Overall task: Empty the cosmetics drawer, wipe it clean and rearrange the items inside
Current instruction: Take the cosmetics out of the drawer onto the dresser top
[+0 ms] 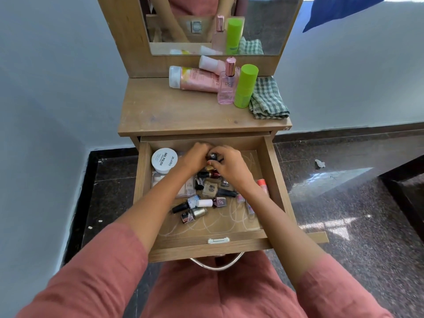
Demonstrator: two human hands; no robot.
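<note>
Deep in the drawer (270, 171), a dark-capped bottle (213, 156) is gripped by the right hand (230, 167) for removal; left hand (195, 157) curled, hold unclear.

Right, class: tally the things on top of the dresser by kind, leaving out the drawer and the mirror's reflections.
Tubes: 2 (big tube, small tube)
Pink glass bottle: 1
Green bottle: 1
Checked cloth: 1
Total: 5
</note>
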